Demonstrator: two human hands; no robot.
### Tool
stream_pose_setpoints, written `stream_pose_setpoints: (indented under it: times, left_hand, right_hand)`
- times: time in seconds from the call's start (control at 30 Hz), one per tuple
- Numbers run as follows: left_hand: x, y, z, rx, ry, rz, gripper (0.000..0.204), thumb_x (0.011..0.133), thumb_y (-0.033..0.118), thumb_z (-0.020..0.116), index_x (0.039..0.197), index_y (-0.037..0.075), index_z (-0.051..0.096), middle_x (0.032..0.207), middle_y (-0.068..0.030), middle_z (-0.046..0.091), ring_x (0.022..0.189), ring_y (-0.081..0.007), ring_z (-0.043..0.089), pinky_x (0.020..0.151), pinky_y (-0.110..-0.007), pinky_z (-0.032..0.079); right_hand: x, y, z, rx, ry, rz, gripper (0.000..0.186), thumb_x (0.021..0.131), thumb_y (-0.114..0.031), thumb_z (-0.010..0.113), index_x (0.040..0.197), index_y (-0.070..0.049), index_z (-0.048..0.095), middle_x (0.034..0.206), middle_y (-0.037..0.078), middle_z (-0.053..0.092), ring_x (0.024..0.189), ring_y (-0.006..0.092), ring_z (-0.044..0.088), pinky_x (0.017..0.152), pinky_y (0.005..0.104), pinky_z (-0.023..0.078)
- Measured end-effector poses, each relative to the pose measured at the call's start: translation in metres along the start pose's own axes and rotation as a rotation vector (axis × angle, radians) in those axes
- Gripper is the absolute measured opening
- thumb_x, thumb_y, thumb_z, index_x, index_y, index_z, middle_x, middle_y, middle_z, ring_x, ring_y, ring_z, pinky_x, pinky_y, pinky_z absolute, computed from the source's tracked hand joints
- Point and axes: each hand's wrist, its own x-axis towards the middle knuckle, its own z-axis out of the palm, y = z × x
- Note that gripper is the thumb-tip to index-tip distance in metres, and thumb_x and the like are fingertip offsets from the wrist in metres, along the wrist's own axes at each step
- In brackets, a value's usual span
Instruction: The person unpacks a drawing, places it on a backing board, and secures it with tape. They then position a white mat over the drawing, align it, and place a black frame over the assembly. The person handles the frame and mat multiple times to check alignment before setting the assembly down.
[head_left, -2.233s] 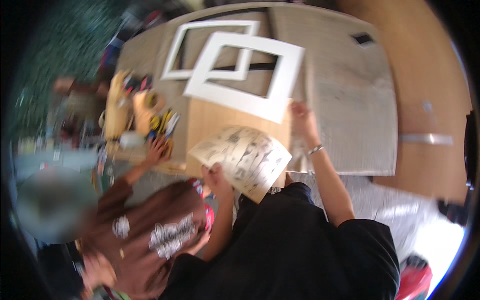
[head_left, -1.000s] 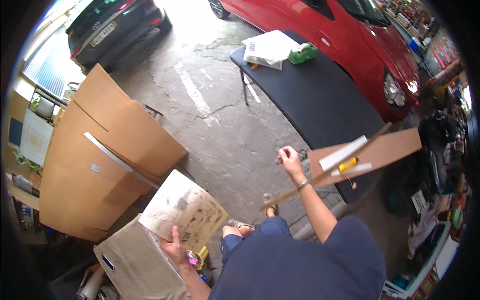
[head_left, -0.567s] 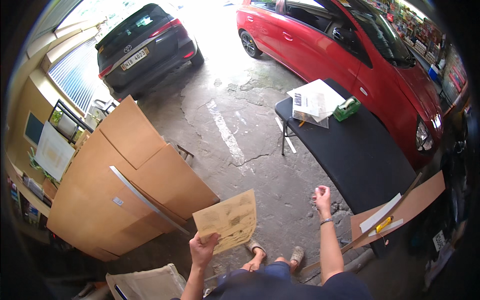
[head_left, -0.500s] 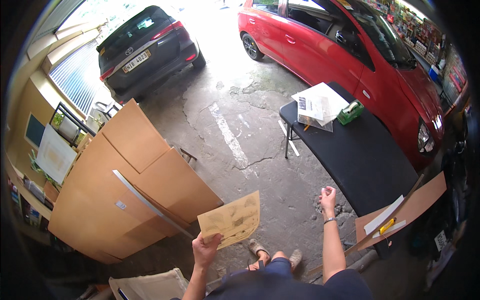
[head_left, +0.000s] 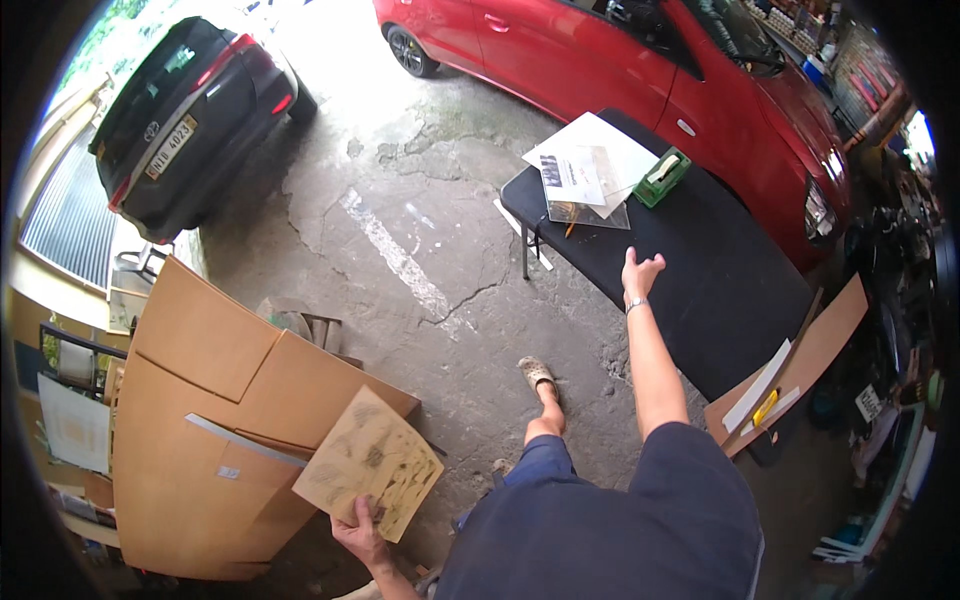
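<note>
My left hand [head_left: 362, 532] grips a tan sheet of paper [head_left: 350, 440] with dark drawings, held low at left. My right hand [head_left: 642, 272] is stretched out over a black folding table [head_left: 710, 280], fingers apart and empty. Just beyond it lie white sheets [head_left: 570, 150], a clear sheet with a printed page, a small orange pencil-like item [head_left: 570, 229] and a green tape dispenser [head_left: 662, 180]. At the table's near end rest a brown board [head_left: 840, 315], white strips [head_left: 752, 385] and a yellow cutter [head_left: 766, 405].
Large cardboard sheets [head_left: 200, 350] stand at left, a metal straightedge on them. A dark car [head_left: 200, 120] and a red car [head_left: 560, 50] are parked ahead on cracked concrete [head_left: 380, 200]. Clutter [head_left: 880, 440] lines the right side.
From facing a work table with a co-worker beside it, the view has turned to the black table. I have stepped forward; my right hand has reached out over the tabletop and its fingers have opened.
</note>
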Motion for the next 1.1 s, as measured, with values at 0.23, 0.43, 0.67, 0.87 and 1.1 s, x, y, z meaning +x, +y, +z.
stream_pose_setpoints:
  times: [0.23,0.43,0.67,0.87,1.1]
  left_hand:
    - [0.053,0.014,0.103,0.128,0.142,-0.150,0.034,0.092,0.004,0.067,0.123,-0.008,0.058,0.115,-0.0131,0.067,0.100,-0.0193,0.063,0.093,-0.033,0.048]
    - [0.085,0.042,0.153,0.215,0.185,-0.192,0.034,0.089,0.002,0.071,0.120,-0.006,0.062,0.117,-0.0104,0.068,0.104,-0.0177,0.064,0.095,-0.032,0.048]
    - [0.089,0.088,0.196,0.537,0.104,-0.284,0.037,0.089,0.027,0.072,0.118,0.005,0.067,0.103,-0.0154,0.074,0.092,-0.0238,0.073,0.083,-0.036,0.054]
    - [0.058,0.087,0.106,0.258,0.226,-0.228,0.039,0.091,0.022,0.070,0.124,0.002,0.064,0.110,-0.0162,0.073,0.102,-0.0231,0.071,0.091,-0.035,0.052]
    - [-0.009,0.074,0.153,0.206,0.511,-0.190,0.036,0.091,0.022,0.068,0.118,0.000,0.064,0.106,-0.0212,0.072,0.102,-0.0330,0.070,0.087,-0.039,0.053]
  right_hand:
    - [0.160,-0.008,0.103,-0.084,0.156,0.125,0.102,0.076,-0.041,0.084,0.136,0.016,0.023,0.133,0.039,0.039,0.122,0.0481,0.048,0.106,0.0498,0.041]
    - [0.197,-0.019,0.171,-0.262,0.294,0.184,0.102,0.065,-0.038,0.092,0.120,0.017,0.027,0.114,0.037,0.053,0.104,0.0464,0.062,0.092,0.0496,0.053]
    - [0.232,0.019,0.193,-0.431,0.026,0.090,0.113,0.072,-0.036,0.085,0.144,0.019,0.019,0.139,0.035,0.047,0.118,0.0389,0.059,0.094,0.0448,0.055]
    - [0.087,-0.076,0.183,-0.314,-0.384,-0.357,0.106,0.073,-0.036,0.084,0.143,0.016,0.025,0.136,0.033,0.049,0.115,0.0369,0.060,0.093,0.0444,0.055]
    - [-0.009,-0.123,0.202,-0.233,-0.851,-0.474,0.097,0.075,-0.036,0.083,0.143,0.012,0.032,0.133,0.029,0.053,0.111,0.0346,0.062,0.091,0.0440,0.055]
